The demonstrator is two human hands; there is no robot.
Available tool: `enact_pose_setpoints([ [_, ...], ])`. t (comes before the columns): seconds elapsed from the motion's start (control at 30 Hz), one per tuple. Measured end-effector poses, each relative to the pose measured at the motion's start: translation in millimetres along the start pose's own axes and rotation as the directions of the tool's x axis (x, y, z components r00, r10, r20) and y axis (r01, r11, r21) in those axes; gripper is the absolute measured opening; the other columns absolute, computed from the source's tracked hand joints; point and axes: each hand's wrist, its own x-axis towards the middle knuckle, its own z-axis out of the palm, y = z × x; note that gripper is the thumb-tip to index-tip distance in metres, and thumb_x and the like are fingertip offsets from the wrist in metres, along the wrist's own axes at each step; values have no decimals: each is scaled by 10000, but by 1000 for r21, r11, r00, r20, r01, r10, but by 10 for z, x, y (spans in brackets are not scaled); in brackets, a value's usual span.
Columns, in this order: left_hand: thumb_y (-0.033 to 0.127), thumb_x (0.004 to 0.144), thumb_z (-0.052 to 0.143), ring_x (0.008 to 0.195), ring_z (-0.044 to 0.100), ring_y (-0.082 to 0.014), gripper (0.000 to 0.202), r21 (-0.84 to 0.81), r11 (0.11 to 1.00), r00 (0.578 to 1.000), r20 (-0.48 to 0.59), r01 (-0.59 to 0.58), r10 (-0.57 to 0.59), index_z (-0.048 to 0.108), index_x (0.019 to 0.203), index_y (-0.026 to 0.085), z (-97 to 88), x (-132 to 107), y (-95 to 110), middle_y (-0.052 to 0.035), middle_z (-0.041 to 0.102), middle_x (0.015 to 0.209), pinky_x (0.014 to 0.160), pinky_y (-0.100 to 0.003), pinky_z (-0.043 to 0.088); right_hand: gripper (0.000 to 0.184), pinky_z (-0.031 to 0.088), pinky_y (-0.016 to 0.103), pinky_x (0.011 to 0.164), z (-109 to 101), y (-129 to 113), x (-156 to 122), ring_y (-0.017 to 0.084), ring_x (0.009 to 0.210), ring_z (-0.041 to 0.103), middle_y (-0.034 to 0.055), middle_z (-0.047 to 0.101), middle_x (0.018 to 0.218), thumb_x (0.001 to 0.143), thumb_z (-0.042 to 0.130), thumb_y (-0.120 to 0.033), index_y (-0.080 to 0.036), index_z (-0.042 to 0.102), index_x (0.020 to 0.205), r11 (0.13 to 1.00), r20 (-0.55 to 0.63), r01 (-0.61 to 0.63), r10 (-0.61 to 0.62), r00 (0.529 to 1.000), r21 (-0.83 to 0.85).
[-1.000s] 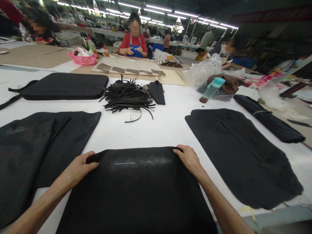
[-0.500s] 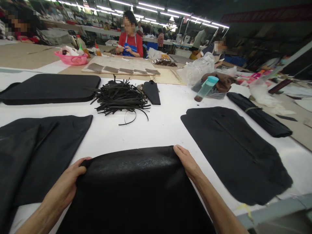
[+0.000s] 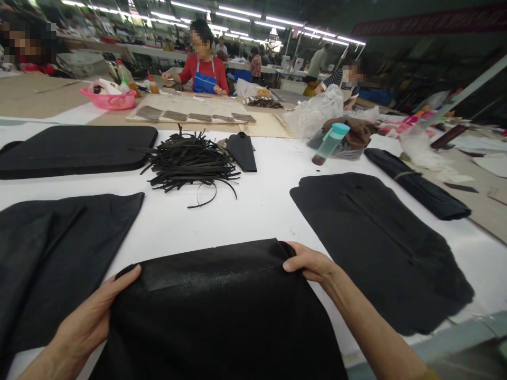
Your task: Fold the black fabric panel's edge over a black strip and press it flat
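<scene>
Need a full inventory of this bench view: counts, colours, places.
Held sheet: 1, black, near centre, layers unclear
Left sheets: count unclear, black, left
Right sheets: count unclear, black, right
Thick slab: 1, black, far left
Strip bundle: 1, black, far centre
Tapered piece: 1, black, far centre
Banded roll: 1, black, far right
Lidded bottle: 1, clear/teal, far right
Pink basin: 1, pink, upper left
Red-tipped bottle: 1, amber, upper left
Table: 1, white, beneath
Co-worker: 1, red top, blue apron, across; others behind, too blurred to count
Left grip: 1, bare, held sheet's far-left corner
Right grip: 1, bare, far-right corner
</scene>
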Motion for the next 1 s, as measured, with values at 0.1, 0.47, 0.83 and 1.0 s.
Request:
enact_pose_setpoints([
  [0.1,85,815,513,611,664,-257,221,-7,999,996,71,46,-45,679,943,155,-89,199,-60,-81,702,791,535,-415,566,462,508,264,719,-11,17,9,180,756,639,91,680,882,579,726,-63,-94,633,1030,999,-5,-3,4,1000,41],
  [0.47,64,768,574,546,636,-191,152,56,996,997,15,-71,70,664,772,187,-70,266,-77,-21,692,714,483,-299,544,403,540,243,650,-18,95,42,168,674,653,87,689,782,569,719,-75,-74,640,964,989,-13,-17,19,1000,148],
  [0.83,92,730,603,580,638,-220,127,117,990,996,53,-77,71,662,807,175,-132,386,-88,-48,691,787,545,-340,557,320,539,232,650,-48,91,43,164,686,653,88,688,766,595,705,-70,-69,651,910,985,0,-39,40,999,167],
  [1.0,95,716,621,580,644,-228,131,124,989,996,35,-81,78,659,816,171,-133,388,-84,-56,695,797,554,-345,562,306,532,208,603,-57,72,50,148,639,643,81,688,766,581,724,-74,-66,662,880,985,8,-52,51,999,167],
])
